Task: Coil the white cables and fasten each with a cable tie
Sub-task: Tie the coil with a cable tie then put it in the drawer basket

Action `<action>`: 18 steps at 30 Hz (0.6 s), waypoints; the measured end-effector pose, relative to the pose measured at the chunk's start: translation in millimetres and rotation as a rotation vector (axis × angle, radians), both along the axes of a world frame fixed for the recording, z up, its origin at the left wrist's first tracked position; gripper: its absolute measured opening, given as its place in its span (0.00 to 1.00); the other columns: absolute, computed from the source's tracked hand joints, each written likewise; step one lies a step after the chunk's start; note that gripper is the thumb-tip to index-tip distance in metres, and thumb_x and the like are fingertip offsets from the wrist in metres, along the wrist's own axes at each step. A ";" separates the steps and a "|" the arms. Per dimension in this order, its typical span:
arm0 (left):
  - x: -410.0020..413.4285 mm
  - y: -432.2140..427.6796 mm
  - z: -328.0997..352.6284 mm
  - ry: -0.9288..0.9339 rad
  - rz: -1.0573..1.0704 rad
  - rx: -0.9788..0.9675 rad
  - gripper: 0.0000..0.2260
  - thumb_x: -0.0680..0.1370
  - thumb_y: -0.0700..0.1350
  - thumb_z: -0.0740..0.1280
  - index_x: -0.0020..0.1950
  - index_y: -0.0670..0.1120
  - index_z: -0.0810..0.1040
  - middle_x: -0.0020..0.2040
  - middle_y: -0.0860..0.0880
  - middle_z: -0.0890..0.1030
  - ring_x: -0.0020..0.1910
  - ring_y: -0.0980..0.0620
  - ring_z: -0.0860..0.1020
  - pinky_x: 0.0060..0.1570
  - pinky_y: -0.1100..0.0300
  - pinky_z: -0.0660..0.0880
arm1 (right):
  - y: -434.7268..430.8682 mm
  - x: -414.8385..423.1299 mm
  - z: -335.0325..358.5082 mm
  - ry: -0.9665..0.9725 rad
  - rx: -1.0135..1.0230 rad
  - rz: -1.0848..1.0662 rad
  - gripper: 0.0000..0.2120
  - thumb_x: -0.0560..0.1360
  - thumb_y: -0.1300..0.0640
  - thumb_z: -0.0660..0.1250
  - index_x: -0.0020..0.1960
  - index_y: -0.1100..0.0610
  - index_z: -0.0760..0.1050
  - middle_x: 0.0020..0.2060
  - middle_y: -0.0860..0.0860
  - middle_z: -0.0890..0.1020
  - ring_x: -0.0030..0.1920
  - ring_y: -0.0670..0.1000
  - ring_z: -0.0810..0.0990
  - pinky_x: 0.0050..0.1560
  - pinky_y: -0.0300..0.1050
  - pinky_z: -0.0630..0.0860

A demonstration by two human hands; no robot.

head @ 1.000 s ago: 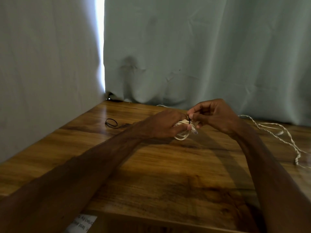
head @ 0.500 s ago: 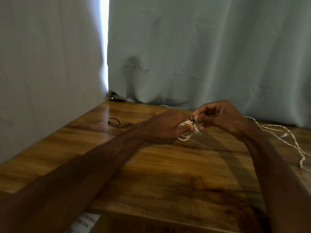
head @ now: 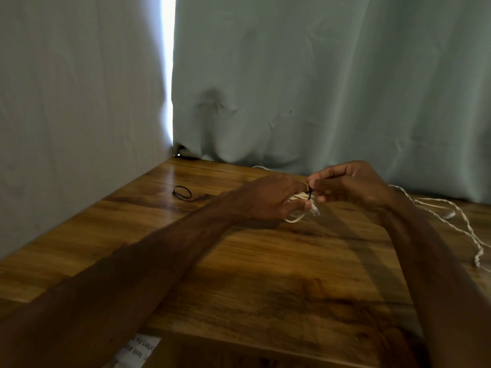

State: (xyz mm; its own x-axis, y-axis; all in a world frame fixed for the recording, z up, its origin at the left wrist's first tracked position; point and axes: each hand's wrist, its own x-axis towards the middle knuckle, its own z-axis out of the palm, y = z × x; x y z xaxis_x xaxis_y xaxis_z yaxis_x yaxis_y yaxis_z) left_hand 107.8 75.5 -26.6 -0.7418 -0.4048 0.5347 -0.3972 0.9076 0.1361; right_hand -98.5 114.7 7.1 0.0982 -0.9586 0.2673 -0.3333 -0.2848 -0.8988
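The coil (head: 296,217) of white cable is held just above the table (head: 265,274), bunched into a small hank whose lower loop hangs out beneath the fingers. The left hand (head: 265,200) grips it, fingers curled round the strands. A black cable tie (head: 309,193) crosses the coil at its right end. The right hand (head: 353,185), just right of the coil, pinches the tie's tail between thumb and forefinger.

The step in hand looks like cinching the tie. To do it well, the person should draw the tail straight away from the coil while the left hand squeezes the strands together, so no turn slips past the band. The hanging lower loop seems likeliest to escape and wants tucking in before the tie goes tight. Whether the tail has passed through the tie's head is too small to tell.

Right of the coil, beyond the right wrist, a loose cable (head: 403,195) trails across the table. The hand hides whether it joins the coil. If it does, its drag could tug the turns askew.

Well left of the coil lies a spare tie (head: 182,193), closed into a loop. Behind the coil hangs a curtain (head: 318,88), not in the way. Nearer than the coil, at the table's front edge, a paper label (head: 138,349) shows.
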 end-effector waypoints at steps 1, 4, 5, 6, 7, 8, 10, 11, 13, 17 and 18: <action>0.2 -0.3 -0.4 -0.008 -0.003 -0.001 0.10 0.83 0.48 0.66 0.45 0.61 0.76 0.35 0.65 0.72 0.37 0.69 0.75 0.37 0.71 0.64 | -0.6 0.2 -0.1 -0.011 0.015 -0.005 0.07 0.72 0.68 0.75 0.49 0.66 0.85 0.42 0.59 0.88 0.36 0.51 0.85 0.40 0.42 0.85; -0.4 -2.8 -2.3 -0.012 0.005 -0.006 0.09 0.83 0.51 0.64 0.51 0.51 0.83 0.36 0.61 0.74 0.36 0.64 0.75 0.38 0.67 0.66 | -2.0 0.9 -0.4 -0.024 0.045 -0.013 0.07 0.71 0.67 0.75 0.50 0.66 0.85 0.43 0.60 0.88 0.37 0.52 0.85 0.42 0.42 0.85; -0.8 -3.8 -2.9 -0.011 0.011 -0.008 0.10 0.83 0.52 0.64 0.52 0.50 0.83 0.36 0.60 0.75 0.35 0.63 0.74 0.38 0.64 0.67 | -1.9 1.1 -0.3 -0.026 0.050 -0.013 0.07 0.71 0.67 0.75 0.50 0.66 0.85 0.43 0.60 0.88 0.37 0.52 0.85 0.42 0.42 0.85; -0.9 -4.3 -3.1 -0.010 0.015 -0.010 0.10 0.83 0.52 0.64 0.52 0.49 0.83 0.36 0.60 0.74 0.35 0.63 0.74 0.38 0.63 0.68 | -1.8 1.1 -0.4 -0.028 0.051 -0.010 0.07 0.71 0.67 0.75 0.50 0.66 0.85 0.43 0.60 0.88 0.37 0.52 0.85 0.42 0.42 0.85; -0.6 -4.4 -2.9 -0.007 0.017 -0.015 0.10 0.82 0.51 0.64 0.52 0.49 0.83 0.36 0.60 0.74 0.35 0.64 0.74 0.38 0.62 0.68 | -1.5 1.2 -0.6 -0.030 0.052 -0.005 0.07 0.71 0.67 0.75 0.50 0.66 0.85 0.43 0.60 0.88 0.38 0.51 0.85 0.42 0.42 0.85; -0.5 -4.4 -2.7 -0.004 0.015 -0.015 0.09 0.82 0.51 0.65 0.52 0.49 0.83 0.35 0.61 0.73 0.35 0.65 0.74 0.37 0.63 0.66 | -1.3 1.1 -0.8 -0.030 0.052 0.002 0.07 0.71 0.67 0.75 0.50 0.66 0.85 0.43 0.60 0.88 0.38 0.51 0.85 0.41 0.42 0.85; 0.4 -3.0 -2.4 0.002 -0.007 -0.001 0.07 0.83 0.50 0.65 0.53 0.53 0.83 0.35 0.64 0.73 0.35 0.67 0.74 0.37 0.66 0.64 | -0.9 0.4 -1.0 -0.030 0.056 0.015 0.08 0.71 0.67 0.75 0.51 0.66 0.84 0.43 0.60 0.88 0.38 0.51 0.85 0.41 0.42 0.85; 0.8 -2.0 -2.0 0.004 -0.020 0.010 0.06 0.83 0.49 0.65 0.53 0.57 0.82 0.35 0.65 0.73 0.36 0.67 0.75 0.37 0.67 0.64 | -0.9 0.0 -1.0 -0.029 0.058 0.021 0.08 0.71 0.68 0.75 0.51 0.67 0.84 0.43 0.60 0.88 0.39 0.51 0.86 0.41 0.42 0.85; 1.6 0.6 -0.3 0.011 -0.034 0.030 0.07 0.83 0.49 0.65 0.52 0.62 0.79 0.35 0.66 0.74 0.36 0.67 0.75 0.37 0.69 0.64 | -1.5 -1.0 -1.4 -0.025 0.058 0.037 0.09 0.72 0.68 0.74 0.52 0.67 0.84 0.44 0.60 0.88 0.40 0.52 0.86 0.41 0.42 0.85; 1.0 2.3 0.7 0.009 -0.030 0.038 0.09 0.83 0.48 0.66 0.49 0.64 0.76 0.35 0.66 0.74 0.36 0.68 0.76 0.37 0.71 0.63 | -3.1 -2.4 -2.5 -0.028 0.045 0.058 0.09 0.72 0.69 0.74 0.52 0.67 0.84 0.46 0.61 0.87 0.42 0.53 0.86 0.44 0.44 0.85; 0.6 2.2 0.3 0.011 -0.024 0.043 0.09 0.83 0.48 0.66 0.48 0.63 0.75 0.35 0.66 0.73 0.37 0.68 0.76 0.37 0.71 0.63 | -3.2 -2.8 -2.5 -0.026 0.043 0.064 0.09 0.72 0.69 0.74 0.53 0.67 0.83 0.47 0.62 0.87 0.42 0.54 0.87 0.44 0.44 0.85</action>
State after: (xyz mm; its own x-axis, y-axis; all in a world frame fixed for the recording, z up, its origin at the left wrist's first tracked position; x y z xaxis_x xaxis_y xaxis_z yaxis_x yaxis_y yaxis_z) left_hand 108.4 77.7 -26.3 -0.7456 -0.4099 0.5255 -0.3740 0.9100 0.1792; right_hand -101.4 111.5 4.6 0.1529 -0.9613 0.2293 -0.2921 -0.2656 -0.9188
